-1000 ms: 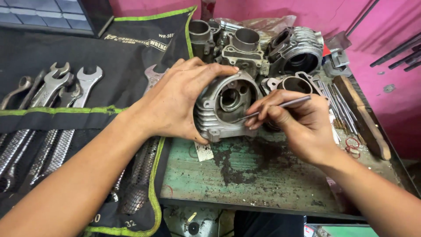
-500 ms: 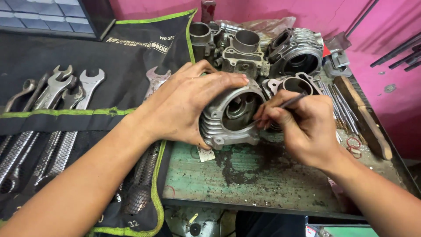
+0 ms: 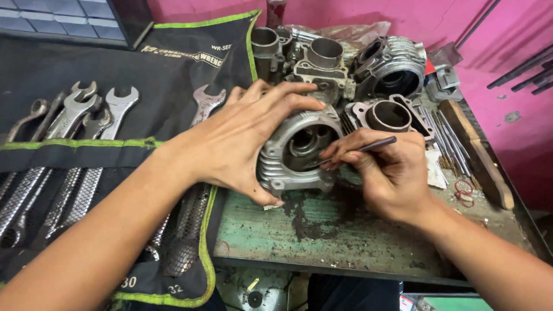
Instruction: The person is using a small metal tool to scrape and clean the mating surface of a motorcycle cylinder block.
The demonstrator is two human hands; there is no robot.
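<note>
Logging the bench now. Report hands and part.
Left hand grips finned cylinder on its side. Right hand holds thin pick, tip in bore. Spare cylinders crowd behind, wrench roll left.

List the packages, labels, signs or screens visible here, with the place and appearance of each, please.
Wrench roll: black fabric pouch with green edging, left of the bench, white printed band near its top, white size marks at its lower edge.
Plastic bag: clear, crumpled, behind the engine parts by the pink wall.
Paper tag: small, white, right of the right hand.
No screens.
</note>
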